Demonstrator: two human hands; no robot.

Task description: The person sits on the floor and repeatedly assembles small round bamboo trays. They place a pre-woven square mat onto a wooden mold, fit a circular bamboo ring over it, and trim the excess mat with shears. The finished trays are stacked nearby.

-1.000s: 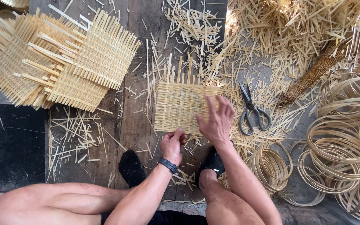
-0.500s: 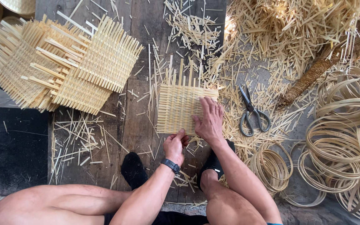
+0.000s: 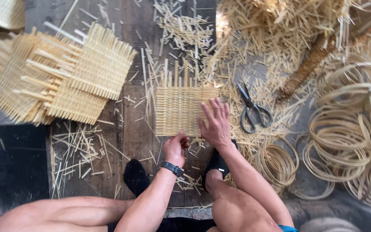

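A small square woven bamboo mat [image 3: 179, 109] lies on the wooden floor, with loose strip ends sticking out at its top. My right hand [image 3: 215, 122] rests flat with spread fingers on the mat's right edge. My left hand [image 3: 176, 147], with a dark wristband, pinches at the mat's bottom edge; I cannot tell whether it grips a strip or the edge itself.
A stack of finished woven mats [image 3: 61, 77] lies at the left. Scissors [image 3: 253, 109] lie right of the mat. Coiled bamboo hoops [image 3: 348, 137] fill the right side, with a pile of cut strips [image 3: 280, 25] at the top. Bamboo scraps litter the boards.
My right hand has slid from the mat's lower middle to its right edge. My left hand stays at the bottom edge.
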